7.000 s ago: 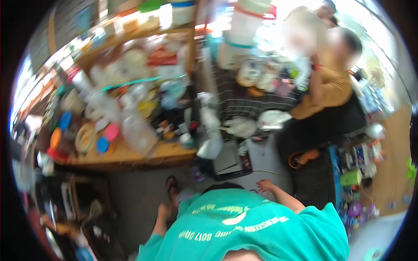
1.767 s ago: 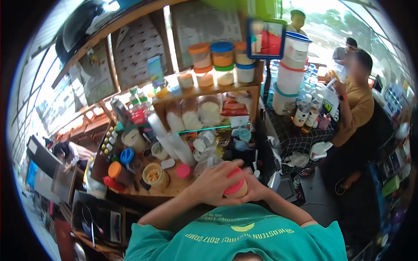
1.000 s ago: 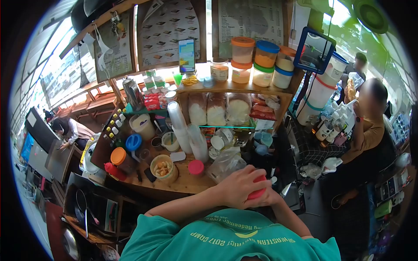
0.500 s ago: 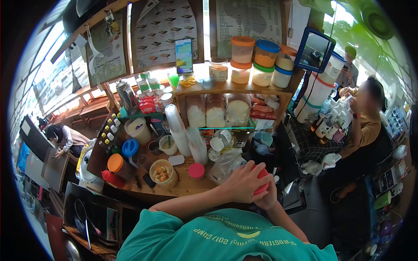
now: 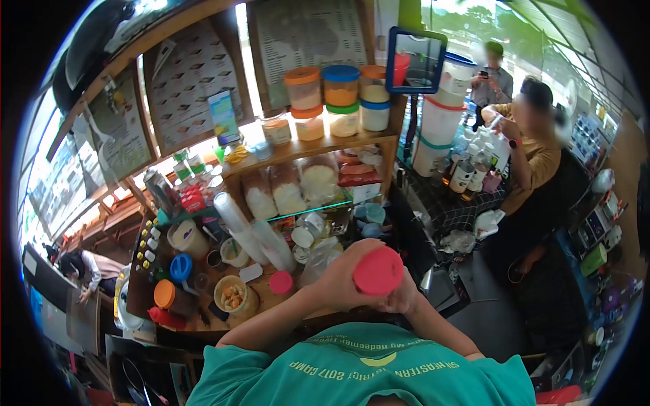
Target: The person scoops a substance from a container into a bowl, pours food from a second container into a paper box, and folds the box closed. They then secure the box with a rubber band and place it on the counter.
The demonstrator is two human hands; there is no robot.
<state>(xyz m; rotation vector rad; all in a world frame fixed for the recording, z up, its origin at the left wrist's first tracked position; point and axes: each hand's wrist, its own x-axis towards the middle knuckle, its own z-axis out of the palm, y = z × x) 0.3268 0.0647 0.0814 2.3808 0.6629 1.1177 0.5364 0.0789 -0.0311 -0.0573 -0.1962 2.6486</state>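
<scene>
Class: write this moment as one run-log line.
pink-lidded container: held, top toward camera | left hand: gripping it | right hand: gripping it

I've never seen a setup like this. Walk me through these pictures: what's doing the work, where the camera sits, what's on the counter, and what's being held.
There is no machine here: a person works with two bare hands. The camera is worn on that person's head, looking forward and down, so their own green shirt fills the bottom of the view, and the scene looks curved.

The left hand and right hand together hold a pink-lidded container, its body mostly hidden. On the wooden counter are a tub of pale pieces, an orange-lidded jar, a red bottle and stacked clear cups. More lidded tubs stand on the shelf above.
</scene>
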